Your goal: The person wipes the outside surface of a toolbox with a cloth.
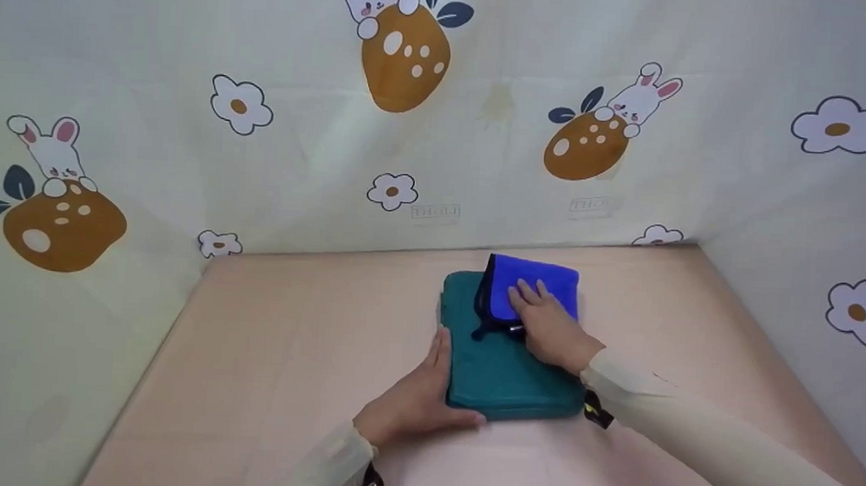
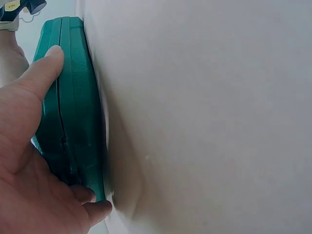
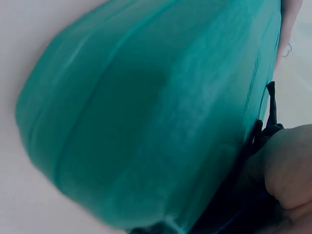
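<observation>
A green hard case (image 1: 515,379) with a seam round its side lies flat on the table. On its far right part sits a folded blue cloth (image 1: 551,276) with a black border and a small dark tab at its near left corner. My right hand (image 1: 551,333) rests on the cloth with fingers spread flat. My left hand (image 1: 424,393) braces the case's near left corner, fingers along the left side and thumb along the front. In the left wrist view the thumb touches the side of the green case (image 2: 78,97). The right wrist view shows the case (image 3: 146,122) close up.
The table has a pale pinkish cover (image 1: 284,339). Behind and on both sides stand light fabric walls (image 1: 296,152) printed with rabbits, brown fruit and flowers. Dark wrist straps are on both sleeves.
</observation>
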Motion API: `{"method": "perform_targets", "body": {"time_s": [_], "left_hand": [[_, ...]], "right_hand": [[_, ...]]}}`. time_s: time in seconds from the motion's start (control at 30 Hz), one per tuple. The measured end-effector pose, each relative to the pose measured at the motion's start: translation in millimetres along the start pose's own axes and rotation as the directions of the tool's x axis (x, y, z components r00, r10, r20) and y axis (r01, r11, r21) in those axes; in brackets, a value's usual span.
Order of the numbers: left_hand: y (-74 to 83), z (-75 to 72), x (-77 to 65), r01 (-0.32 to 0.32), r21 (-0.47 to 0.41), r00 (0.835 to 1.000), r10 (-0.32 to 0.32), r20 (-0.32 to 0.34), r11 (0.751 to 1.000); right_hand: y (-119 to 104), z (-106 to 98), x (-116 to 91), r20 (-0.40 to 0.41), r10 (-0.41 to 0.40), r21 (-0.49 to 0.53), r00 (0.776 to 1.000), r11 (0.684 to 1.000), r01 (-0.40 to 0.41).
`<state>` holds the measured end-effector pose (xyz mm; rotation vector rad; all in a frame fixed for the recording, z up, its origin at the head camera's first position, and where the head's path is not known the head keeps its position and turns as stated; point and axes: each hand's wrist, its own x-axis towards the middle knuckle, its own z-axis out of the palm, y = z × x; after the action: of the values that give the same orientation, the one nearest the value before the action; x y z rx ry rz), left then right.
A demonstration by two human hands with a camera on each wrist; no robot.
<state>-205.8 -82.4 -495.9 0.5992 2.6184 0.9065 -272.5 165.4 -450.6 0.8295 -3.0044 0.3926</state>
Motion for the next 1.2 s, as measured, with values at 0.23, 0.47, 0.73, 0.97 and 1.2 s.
{"method": "perform_targets", "body": {"time_s": [0.23, 0.47, 0.73, 0.97, 1.2], "left_hand": [[-0.4, 1.0, 0.7, -0.011, 0.001, 1.000, 0.011, 0.000, 1.000], [-1.2, 0.8, 0.7, -0.029, 0.002, 1.000, 0.029, -0.001, 1.000], [-1.3, 0.5, 0.2, -0.042, 0.012, 0.999, 0.042, -0.007, 0.999], [-1.2, 0.4, 0.9, -0.037, -0.002, 0.999, 0.037, 0.003, 0.999], [-1.0, 0.0, 1.4, -0.054, -0.014, 0.999, 0.054, 0.003, 0.998]], "right_hand": [[-8, 1, 3, 0.028, 0.015, 0.025, 0.999, 1.000, -0.016], [-14, 1, 6, 0.052, -0.014, 0.017, 0.999, 1.000, 0.013], [-20, 1, 8, 0.091, -0.049, 0.007, 0.995, 0.999, 0.049], [-22, 0, 7, 0.129, -0.096, 0.046, 0.987, 0.995, 0.091], [-22, -1, 7, 0.165, -0.136, 0.077, 0.977, 0.989, 0.125]]}}
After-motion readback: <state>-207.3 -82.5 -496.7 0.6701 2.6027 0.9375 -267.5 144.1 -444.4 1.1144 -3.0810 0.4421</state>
